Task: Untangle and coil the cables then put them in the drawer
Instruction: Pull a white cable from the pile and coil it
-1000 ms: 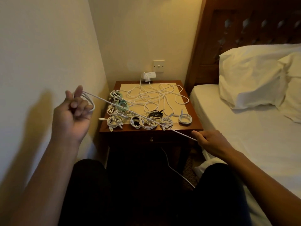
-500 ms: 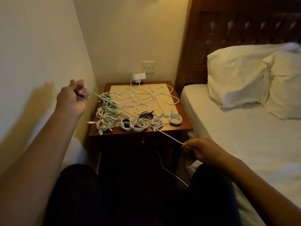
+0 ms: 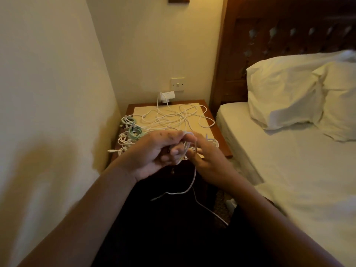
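Observation:
My left hand (image 3: 154, 153) and my right hand (image 3: 207, 158) meet in front of the wooden nightstand (image 3: 221, 139). Both grip loops of one white cable (image 3: 189, 185); its loose tail hangs down over my dark lap. A tangle of white cables (image 3: 173, 116) lies spread on the pale mat on the nightstand. Several coiled cables (image 3: 133, 132), white and pale green, sit along the left side. The drawer knob (image 3: 173, 171) shows just below my hands; the drawer front is dark and mostly hidden.
A wall runs close on the left. A bed (image 3: 289, 170) with two pillows (image 3: 285, 93) lies to the right, its wooden headboard behind. A wall switch (image 3: 177, 84) and a white plug (image 3: 166, 96) sit above the back of the nightstand.
My hands were apart with the cable stretched taut between them. They have come together in front of the nightstand, and the cable is gathered into loops between them.

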`<state>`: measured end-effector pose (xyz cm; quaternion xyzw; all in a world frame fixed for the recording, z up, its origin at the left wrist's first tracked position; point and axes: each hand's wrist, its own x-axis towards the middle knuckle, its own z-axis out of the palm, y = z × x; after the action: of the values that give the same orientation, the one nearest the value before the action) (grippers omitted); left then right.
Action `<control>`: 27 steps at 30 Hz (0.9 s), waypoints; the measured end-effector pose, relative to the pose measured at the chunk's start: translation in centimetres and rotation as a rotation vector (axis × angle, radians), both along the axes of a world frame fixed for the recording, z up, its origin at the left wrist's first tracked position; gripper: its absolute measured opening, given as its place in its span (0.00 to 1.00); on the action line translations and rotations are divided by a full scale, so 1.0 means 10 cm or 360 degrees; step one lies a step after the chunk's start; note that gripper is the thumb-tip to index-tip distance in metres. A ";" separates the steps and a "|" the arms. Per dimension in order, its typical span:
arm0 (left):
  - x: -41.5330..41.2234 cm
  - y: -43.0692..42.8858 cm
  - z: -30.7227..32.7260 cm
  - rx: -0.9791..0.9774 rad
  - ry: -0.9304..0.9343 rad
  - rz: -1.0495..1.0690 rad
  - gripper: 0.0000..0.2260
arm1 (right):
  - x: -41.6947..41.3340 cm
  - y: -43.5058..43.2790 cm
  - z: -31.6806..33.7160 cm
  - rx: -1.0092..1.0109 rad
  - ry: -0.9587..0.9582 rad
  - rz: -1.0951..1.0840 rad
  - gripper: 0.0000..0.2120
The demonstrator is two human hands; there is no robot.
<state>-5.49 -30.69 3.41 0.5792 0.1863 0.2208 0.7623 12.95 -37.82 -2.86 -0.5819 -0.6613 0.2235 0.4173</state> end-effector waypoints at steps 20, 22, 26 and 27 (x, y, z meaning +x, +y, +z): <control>-0.53 0.00 -0.80 0.0480 0.0422 0.0079 0.18 | -0.13 -0.17 0.35 0.0050 -0.0268 -0.0020 0.05; -0.62 -0.10 -0.75 0.0365 0.0264 -0.0071 0.19 | 0.04 -0.06 0.23 0.0038 -0.0207 -0.0076 0.06; -0.62 -0.18 -0.42 -0.0011 -0.0372 0.0153 0.16 | -0.01 -0.05 -0.18 -0.0154 0.0012 -0.0140 0.10; -0.56 -0.14 -0.34 -0.0072 -0.0473 0.0295 0.16 | -0.09 -0.08 -0.26 -0.0213 0.0042 -0.0134 0.10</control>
<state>-11.10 -32.11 -0.03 0.5032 0.1290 0.3690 0.7707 12.07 -38.63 -5.47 -0.6327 -0.6144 0.2570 0.3952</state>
